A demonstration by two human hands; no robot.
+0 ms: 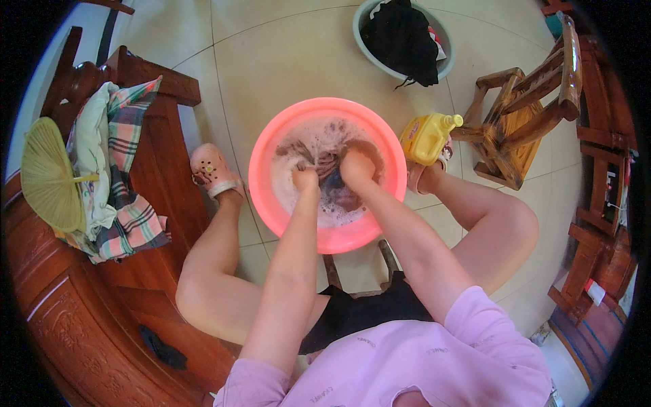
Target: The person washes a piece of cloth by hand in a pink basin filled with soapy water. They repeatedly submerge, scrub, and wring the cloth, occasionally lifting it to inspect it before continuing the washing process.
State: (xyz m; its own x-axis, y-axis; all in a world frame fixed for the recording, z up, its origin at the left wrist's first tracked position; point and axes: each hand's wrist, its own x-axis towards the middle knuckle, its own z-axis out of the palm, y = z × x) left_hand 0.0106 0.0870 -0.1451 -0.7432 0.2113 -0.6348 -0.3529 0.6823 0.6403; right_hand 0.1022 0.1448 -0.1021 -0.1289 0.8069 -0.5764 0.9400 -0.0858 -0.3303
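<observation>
A round pink plastic basin (pixel 262 203) stands on the floor between my feet, filled with foamy, soapy water (pixel 290 135). Dark wet cloth (pixel 330 165) lies bunched in the water, partly sunk under suds. My left hand (pixel 305 179) is closed on the cloth's edge at the basin's left middle. To its right, my right hand (pixel 357 165) grips another part of the cloth, its fingers hidden beneath the hand. Twisted folds of the cloth run between the two fists.
A yellow detergent jug (pixel 426 140) stands against the basin's right side. Beyond is a grey-green basin (pixel 362 48) heaped with black clothing (pixel 402 40). A wooden chair (pixel 524 112) stands right. Leftward, a wooden bench (pixel 168 152) bears plaid cloth (pixel 127 137) and a palm-leaf fan (pixel 48 173).
</observation>
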